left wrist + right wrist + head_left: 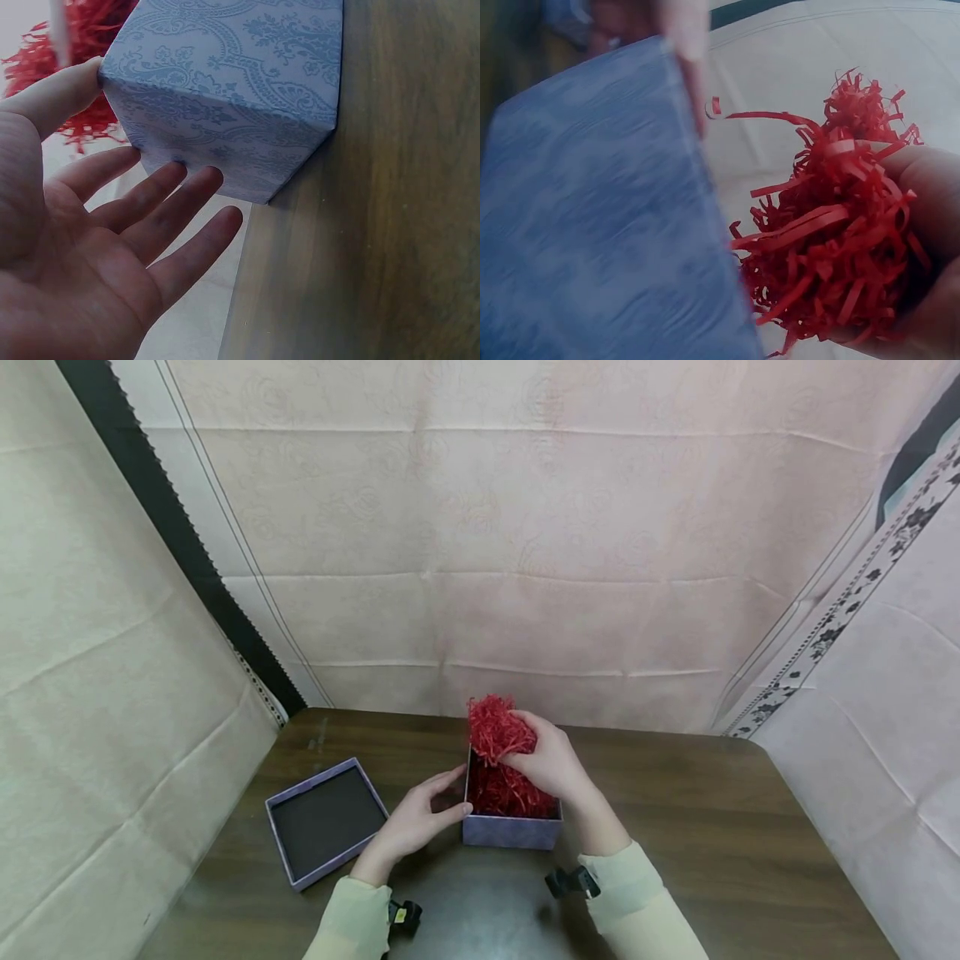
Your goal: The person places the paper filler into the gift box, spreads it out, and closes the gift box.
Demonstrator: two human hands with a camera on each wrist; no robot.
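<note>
A patterned blue-lilac gift box (512,832) stands lidless on the table, with red shredded paper (510,795) inside it. My right hand (551,758) grips a clump of red shredded paper (832,240) over the box's far part; in the right wrist view the strands bulge out between thumb and fingers. My left hand (420,817) is at the box's left side, its thumb at the top edge near the front corner. In the left wrist view the fingers (180,199) are spread and fairly straight, their tips along the patterned side.
The box lid (326,822) lies inside up, left of the box, its dark inner face showing. Brown wooden table (697,827) extends on both sides. Pale cloth hangings (570,527) surround the table at the back and sides.
</note>
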